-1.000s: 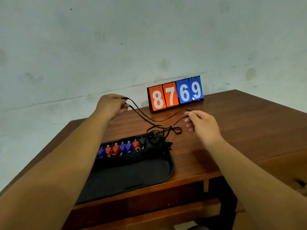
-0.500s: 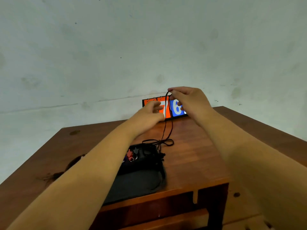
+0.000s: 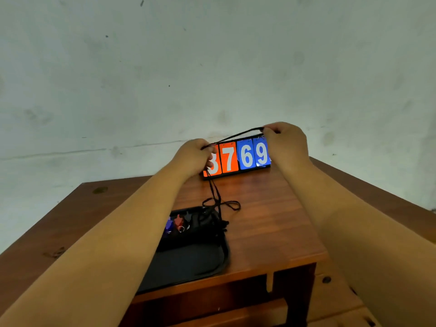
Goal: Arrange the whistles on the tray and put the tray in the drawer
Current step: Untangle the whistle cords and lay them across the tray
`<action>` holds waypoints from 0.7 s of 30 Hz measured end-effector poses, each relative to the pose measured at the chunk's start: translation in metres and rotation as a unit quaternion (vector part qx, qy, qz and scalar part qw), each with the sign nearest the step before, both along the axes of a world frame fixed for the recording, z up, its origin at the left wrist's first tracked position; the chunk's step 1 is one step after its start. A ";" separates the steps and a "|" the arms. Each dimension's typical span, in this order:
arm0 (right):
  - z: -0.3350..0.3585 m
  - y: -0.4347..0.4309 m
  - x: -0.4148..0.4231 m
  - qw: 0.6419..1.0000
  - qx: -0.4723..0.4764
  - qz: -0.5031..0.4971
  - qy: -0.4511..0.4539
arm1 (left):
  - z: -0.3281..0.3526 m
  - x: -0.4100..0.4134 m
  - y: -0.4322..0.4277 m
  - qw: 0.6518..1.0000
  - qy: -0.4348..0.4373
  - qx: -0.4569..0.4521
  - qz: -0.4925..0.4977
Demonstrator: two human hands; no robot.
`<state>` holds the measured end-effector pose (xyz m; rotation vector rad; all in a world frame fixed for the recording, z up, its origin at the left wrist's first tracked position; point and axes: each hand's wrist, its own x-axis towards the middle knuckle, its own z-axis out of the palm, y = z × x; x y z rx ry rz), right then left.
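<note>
1. Wooden table (image 3: 271,232) is carrying the whole setup; its near edge is showing a dark gap below the top, probably where the drawer belongs, though no drawer is clearly identifiable from the head view.
2. Nearest on the tabletop, the black tray (image 3: 188,263) is lying flat close to the front edge, its near half bare.
3. Along the tray's far edge the whistles (image 3: 175,224) are sitting in a row; only a blue one, a red one and a dark one with a metal ring are showing, the left forearm hiding the rest.
4. Just beyond, slack from the black lanyard cord (image 3: 218,199) is piling over the tray's far right corner and looping onto the wood.
5. The cord is rising from that pile to the left hand (image 3: 193,156), which is closing its fingers around it in a loose fist.
6. The right hand (image 3: 283,140) is pinching the same cord between thumb and fingertips, raised higher; a double strand is stretching taut between the two hands.
7. Farthest, the flip scoreboard (image 3: 238,158) is standing against the pale wall (image 3: 212,67), partly masked by the left hand.
8. Judgement: the step looks like straightening or folding the lanyard. Keeping even tension, gathering in short folds, and avoiding an upward tug should stop the attached whistle dragging the row out of line.
</note>
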<state>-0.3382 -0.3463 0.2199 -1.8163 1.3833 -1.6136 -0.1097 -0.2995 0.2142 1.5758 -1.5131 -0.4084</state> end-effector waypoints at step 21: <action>-0.132 -0.023 -0.017 0.973 0.196 -0.103 0.064 | -0.027 0.101 0.007 0.992 -0.066 0.061 0.085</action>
